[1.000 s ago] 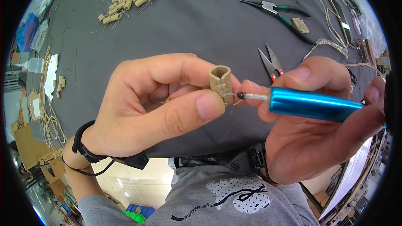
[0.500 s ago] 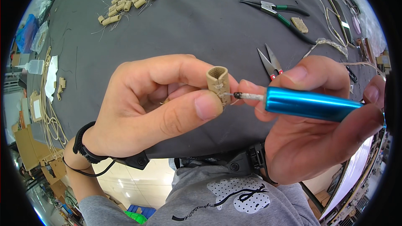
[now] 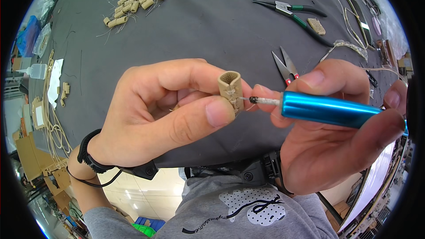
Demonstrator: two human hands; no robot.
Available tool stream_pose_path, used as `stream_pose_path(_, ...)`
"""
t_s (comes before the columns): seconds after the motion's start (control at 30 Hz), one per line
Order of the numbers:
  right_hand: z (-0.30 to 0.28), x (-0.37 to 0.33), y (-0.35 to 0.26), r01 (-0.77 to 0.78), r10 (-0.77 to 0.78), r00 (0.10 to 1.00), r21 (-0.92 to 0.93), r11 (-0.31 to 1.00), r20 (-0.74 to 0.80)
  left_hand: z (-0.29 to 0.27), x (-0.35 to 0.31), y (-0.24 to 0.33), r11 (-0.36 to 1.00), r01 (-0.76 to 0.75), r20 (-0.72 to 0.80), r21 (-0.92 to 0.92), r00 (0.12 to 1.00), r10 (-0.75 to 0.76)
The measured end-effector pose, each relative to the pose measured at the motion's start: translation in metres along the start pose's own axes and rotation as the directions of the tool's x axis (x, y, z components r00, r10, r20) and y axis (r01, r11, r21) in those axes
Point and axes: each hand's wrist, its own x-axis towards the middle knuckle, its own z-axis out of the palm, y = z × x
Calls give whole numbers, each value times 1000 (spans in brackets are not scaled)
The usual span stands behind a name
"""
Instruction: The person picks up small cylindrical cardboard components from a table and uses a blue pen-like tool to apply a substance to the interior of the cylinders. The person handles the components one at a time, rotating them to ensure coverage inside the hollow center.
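Note:
Between the thumb and fingers of my left hand (image 3: 164,110) is a small beige leather tube (image 3: 229,83), held upright with its stitched seam toward me. Thread ends stick out by the stitches. My right hand (image 3: 327,141) grips a blue-handled, needle-tipped tool (image 3: 330,109), lying nearly level. Its fine metal tip points left and meets the seam close to my left thumb. Whether the tip pierces the leather or only touches it, I cannot tell. A band of white and black wrapping covers the shaft behind the tip.
Several similar tubes with loose threads (image 3: 135,0) lie in a pile at the far left. Thread snips (image 3: 285,64) rest beyond my right hand, with green-handled pliers (image 3: 296,15) farther off. Coiled beige cord (image 3: 52,128) and a small bottle (image 3: 37,71) are along the left edge.
The tool has shifted very slightly to the right, and a little more of its tip shows beside the seam. Both hands keep their grips.

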Motion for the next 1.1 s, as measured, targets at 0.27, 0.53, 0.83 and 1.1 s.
stream_pose_path(0.27,-1,1,1,27,-28,999,20,999,29,0,2,1,1000,-9,2,7,1000,9)
stream_pose_path(0.53,0,-1,-5,-48,43,997,-83,995,-61,0,2,2,1000,-6,-4,3,1000,6)
stream_pose_path(0.83,1,-2,-5,-62,55,996,-98,993,-70,-1,1,1,1000,-6,-5,-9,1000,6)
stream_pose_path(1.1,-1,-2,-1,-32,29,999,-120,992,-31,-4,-2,0,1000,-2,-36,-24,999,1)
